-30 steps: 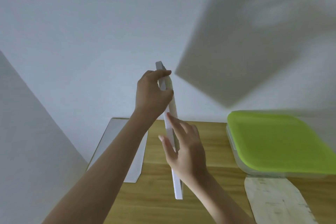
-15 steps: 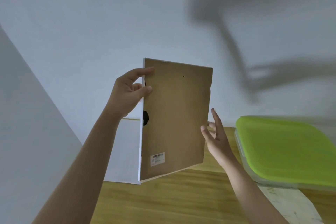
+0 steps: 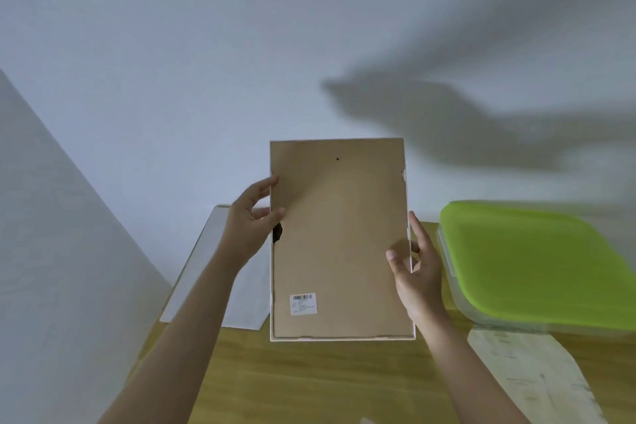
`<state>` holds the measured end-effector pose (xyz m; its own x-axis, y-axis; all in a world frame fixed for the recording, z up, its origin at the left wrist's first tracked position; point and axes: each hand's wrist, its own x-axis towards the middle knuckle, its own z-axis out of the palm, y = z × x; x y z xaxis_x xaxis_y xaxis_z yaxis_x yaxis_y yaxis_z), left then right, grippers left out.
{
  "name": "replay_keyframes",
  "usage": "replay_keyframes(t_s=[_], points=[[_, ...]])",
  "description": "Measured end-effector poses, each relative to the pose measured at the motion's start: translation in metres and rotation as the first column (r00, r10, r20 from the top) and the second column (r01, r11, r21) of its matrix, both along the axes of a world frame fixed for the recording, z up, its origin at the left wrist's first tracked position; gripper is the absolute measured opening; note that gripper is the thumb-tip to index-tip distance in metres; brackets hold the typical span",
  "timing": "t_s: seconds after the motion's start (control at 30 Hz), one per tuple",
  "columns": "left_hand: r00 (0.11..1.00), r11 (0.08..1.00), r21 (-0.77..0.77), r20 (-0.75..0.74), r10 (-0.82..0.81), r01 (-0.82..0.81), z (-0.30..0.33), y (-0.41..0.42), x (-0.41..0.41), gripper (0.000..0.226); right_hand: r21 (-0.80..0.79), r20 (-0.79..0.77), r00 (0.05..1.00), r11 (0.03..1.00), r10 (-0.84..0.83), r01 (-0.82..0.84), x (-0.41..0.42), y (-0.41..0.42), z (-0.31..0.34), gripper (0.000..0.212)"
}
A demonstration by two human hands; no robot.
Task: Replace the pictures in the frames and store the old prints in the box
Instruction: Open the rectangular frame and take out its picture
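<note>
Frame (image 3: 339, 237) upright between both gripping hands (image 3: 247, 227)

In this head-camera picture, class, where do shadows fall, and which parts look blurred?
Head view: a large soft shadow crosses the wall up and to the right of the frame, which both hands hold; the green-lidded box looks smeared at its edges; the barcode label is too small to read.

A pale, bluish-white wall (image 3: 172, 45) fills most of the view, crossed by a broad soft shadow (image 3: 464, 124) at right. Below it runs a light wooden counter (image 3: 309, 382).
</note>
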<state>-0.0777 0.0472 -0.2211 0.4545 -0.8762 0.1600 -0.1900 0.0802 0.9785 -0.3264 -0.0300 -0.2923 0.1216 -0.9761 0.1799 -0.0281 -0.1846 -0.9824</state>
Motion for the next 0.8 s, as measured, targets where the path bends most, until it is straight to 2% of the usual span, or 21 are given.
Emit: replay_keyframes(t_s=[0.17,0.23,0.4,0.53,0.67,0.8], points=[[0.997,0.965,0.251,-0.017,-0.076,0.078,-0.071,0.037,-0.016,0.055,0.141,-0.022,0.998,0.988,-0.066,0.068,-0.001,0.010,-0.031,0.070],[0.995,0.929,0.361,0.022,-0.095,0.080,-0.094,0.051,-0.019,0.067,0.210,-0.042,0.996,0.974,-0.076,0.083,-0.001,0.017,-0.046,0.066],[0.984,0.846,0.525,0.080,-0.160,0.095,-0.139,0.074,-0.024,0.087,0.327,-0.156,0.984,0.936,-0.082,0.130,0.000,0.043,-0.080,0.059],[0.964,0.784,0.609,0.117,-0.238,0.120,-0.162,0.083,-0.022,0.094,0.397,-0.219,0.973,0.904,-0.072,0.156,0.000,0.059,-0.104,0.058],[0.957,0.742,0.660,0.120,-0.262,0.120,-0.173,0.088,-0.023,0.096,0.415,-0.345,0.936,0.884,-0.064,0.214,-0.002,0.063,-0.122,0.052],[0.942,0.741,0.660,0.158,-0.296,0.123,-0.179,0.090,-0.022,0.094,0.411,-0.455,0.890,0.879,-0.034,0.243,-0.001,0.061,-0.134,0.051]])
